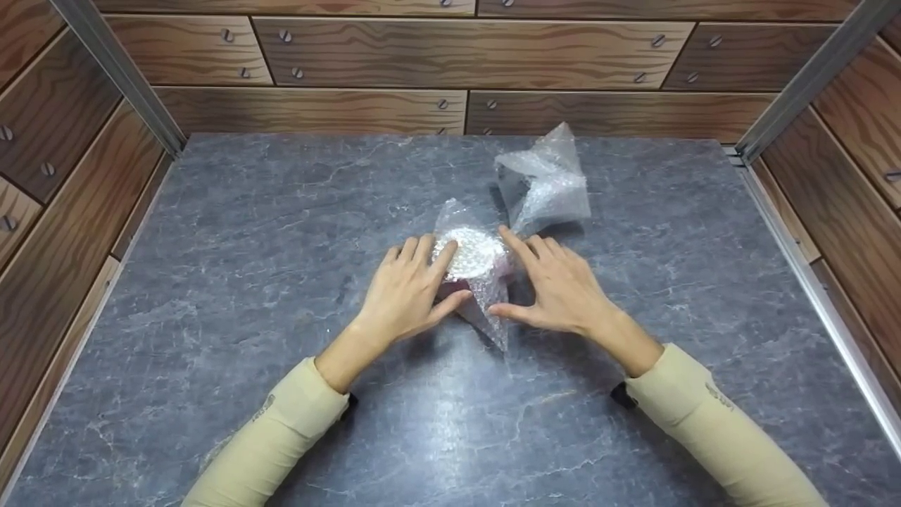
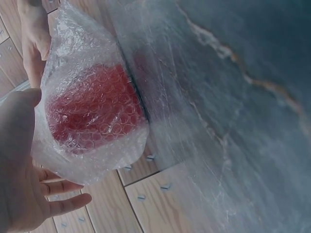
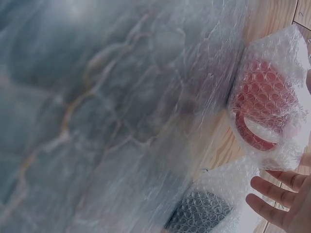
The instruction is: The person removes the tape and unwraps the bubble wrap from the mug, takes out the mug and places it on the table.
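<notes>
A red mug (image 2: 97, 109) stands on the tabletop inside clear bubble wrap (image 1: 470, 253). Its curved handle (image 3: 251, 136) shows through the film in the right wrist view. Loose wrap sticks out in pointed corners toward the back and the front. My left hand (image 1: 407, 292) lies along the bundle's left side, fingers spread and index fingertip on the wrap's top. On the right side is my right hand (image 1: 563, 290), its fingers extended, with index finger and thumb tips close against the wrap. Neither hand curls round the mug.
Just behind and to the right stands a second bubble-wrapped bundle (image 1: 552, 186); a dark object (image 3: 201, 213) shows through it in the right wrist view. The grey marbled table (image 1: 281, 225) is bordered by wood-patterned walls (image 1: 464, 53) and metal rails (image 1: 823, 282).
</notes>
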Motion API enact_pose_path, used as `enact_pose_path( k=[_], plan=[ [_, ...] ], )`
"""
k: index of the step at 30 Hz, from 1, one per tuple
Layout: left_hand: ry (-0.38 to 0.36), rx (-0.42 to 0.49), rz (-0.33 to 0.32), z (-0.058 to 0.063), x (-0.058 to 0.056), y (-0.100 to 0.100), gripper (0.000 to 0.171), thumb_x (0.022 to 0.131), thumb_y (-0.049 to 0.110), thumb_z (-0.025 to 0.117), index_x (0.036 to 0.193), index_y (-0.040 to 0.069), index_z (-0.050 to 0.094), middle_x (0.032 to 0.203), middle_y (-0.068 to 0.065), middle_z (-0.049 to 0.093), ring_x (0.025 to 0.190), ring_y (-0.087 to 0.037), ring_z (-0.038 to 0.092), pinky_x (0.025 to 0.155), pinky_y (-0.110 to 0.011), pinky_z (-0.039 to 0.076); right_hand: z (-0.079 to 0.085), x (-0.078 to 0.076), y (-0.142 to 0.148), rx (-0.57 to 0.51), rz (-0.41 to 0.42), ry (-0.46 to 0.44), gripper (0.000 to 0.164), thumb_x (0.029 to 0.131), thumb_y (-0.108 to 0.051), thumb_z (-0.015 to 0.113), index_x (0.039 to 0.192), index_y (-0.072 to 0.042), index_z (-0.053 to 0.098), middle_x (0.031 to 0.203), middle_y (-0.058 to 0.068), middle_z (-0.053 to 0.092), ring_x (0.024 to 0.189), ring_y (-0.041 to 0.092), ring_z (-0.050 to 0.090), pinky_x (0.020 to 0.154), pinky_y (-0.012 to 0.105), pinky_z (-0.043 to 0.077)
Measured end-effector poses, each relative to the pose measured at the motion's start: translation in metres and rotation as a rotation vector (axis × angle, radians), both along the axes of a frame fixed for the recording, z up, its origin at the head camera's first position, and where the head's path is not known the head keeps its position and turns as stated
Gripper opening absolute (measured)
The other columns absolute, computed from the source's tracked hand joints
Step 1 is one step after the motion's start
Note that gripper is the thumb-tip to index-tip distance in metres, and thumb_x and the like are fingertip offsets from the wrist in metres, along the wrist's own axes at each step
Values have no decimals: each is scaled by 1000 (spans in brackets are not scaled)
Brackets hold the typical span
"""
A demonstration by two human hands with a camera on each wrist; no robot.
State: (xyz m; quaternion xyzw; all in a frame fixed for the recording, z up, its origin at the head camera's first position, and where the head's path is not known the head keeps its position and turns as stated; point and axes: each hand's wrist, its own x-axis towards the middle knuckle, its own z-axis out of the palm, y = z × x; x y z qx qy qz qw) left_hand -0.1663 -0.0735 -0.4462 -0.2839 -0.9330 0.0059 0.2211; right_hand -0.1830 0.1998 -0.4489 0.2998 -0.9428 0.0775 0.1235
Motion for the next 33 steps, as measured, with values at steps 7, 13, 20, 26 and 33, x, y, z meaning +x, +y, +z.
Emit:
enact_pose_path(
  k=[7, 13, 20, 26, 33],
  plan=[
    [19, -8, 14, -2, 1, -1, 75, 101, 73, 47, 148, 14, 54, 121, -14, 65, 103, -30, 64, 81, -41, 59, 0, 6, 1, -45, 19, 12, 114, 79, -82, 69, 165, -17, 33, 119, 16, 65, 97, 32, 64, 72, 44, 59],
    [2, -13, 9, -2, 1, -1, 76, 101, 74, 44, 148, 14, 52, 126, -15, 64, 108, -30, 65, 83, -42, 60, -1, 12, 1, -43, 27, 45, 112, 80, -80, 70, 165, -17, 34, 118, 16, 67, 96, 32, 65, 70, 42, 59],
    [-16, -10, 5, 1, 2, -2, 78, 100, 75, 44, 148, 14, 52, 128, -16, 64, 111, -31, 64, 85, -44, 60, -1, 20, 0, -44, 15, 48, 109, 81, -79, 70, 164, -16, 37, 117, 15, 68, 96, 31, 66, 68, 41, 59],
    [-27, -11, 9, 2, 4, -2, 79, 100, 77, 43, 149, 15, 52, 131, -17, 64, 111, -32, 64, 85, -44, 61, 0, 27, -1, -73, 37, 45, 107, 84, -77, 69, 163, -12, 38, 119, 16, 70, 97, 31, 68, 70, 40, 61],
    [-34, -15, 13, 4, 6, -2, 83, 97, 79, 44, 150, 16, 52, 133, -17, 63, 112, -32, 64, 86, -43, 60, 2, 36, -2, -107, 23, -15, 104, 85, -73, 71, 163, -14, 38, 126, 18, 71, 103, 33, 69, 74, 44, 63]
  ],
)
